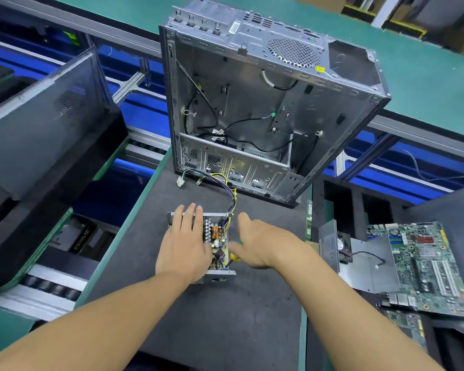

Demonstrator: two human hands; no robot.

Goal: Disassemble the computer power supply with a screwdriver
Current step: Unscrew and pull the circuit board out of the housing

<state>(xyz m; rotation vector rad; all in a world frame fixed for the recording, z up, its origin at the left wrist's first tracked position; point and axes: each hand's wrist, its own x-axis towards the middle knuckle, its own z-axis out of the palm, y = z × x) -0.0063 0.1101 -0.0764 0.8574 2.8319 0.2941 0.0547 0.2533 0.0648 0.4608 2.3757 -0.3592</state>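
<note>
While the power supply (217,243) sits open at mid-width on the bench (225,330), just in front of the gutted computer case (252,103), the left hand (184,245) lies flat on its left half, fingers straight, pinning it. The right hand (260,245) is curled round the screwdriver (235,257) — only bits of handle show and the tip is hidden, so can't tell which screw.

Risks:
- The tip slips and gouges the exposed board.
- Left fingers are right beside the capacitors — stored charge possible.
- The wire bundle (232,199) runs to the case's near edge and may snag when the board lifts.
</note>
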